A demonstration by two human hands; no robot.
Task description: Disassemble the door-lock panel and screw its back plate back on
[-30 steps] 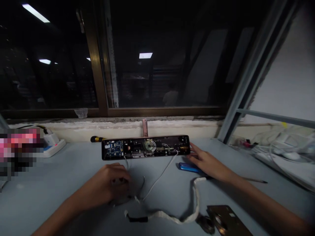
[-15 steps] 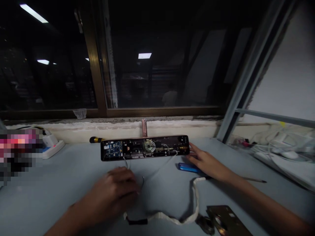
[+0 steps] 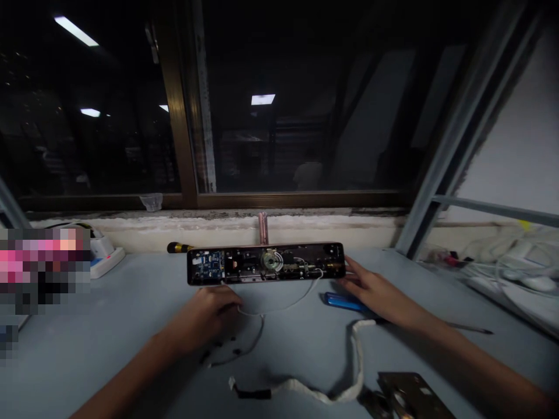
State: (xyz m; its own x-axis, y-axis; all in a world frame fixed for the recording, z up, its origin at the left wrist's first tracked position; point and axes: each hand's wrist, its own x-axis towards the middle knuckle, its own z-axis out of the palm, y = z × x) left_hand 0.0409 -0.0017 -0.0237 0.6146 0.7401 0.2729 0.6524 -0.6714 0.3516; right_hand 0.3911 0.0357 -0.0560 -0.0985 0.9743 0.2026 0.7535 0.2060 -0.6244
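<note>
Our right hand (image 3: 376, 292) grips the black housing (image 3: 315, 254), probably for steadiness, while our left hand (image 3: 209, 309) pinches the white wire (image 3: 262, 315).

The long black case (image 3: 323, 254) is open, and its inner side faces the viewer. It lies lengthwise from left to right above the grey-blue table (image 3: 305, 343). A blue circuit board (image 3: 208, 265) sits in its left end, and a round part (image 3: 271, 262) is near the middle. The thin white wire (image 3: 286, 309) comes out at the right part and curves loosely down to the left.
</note>
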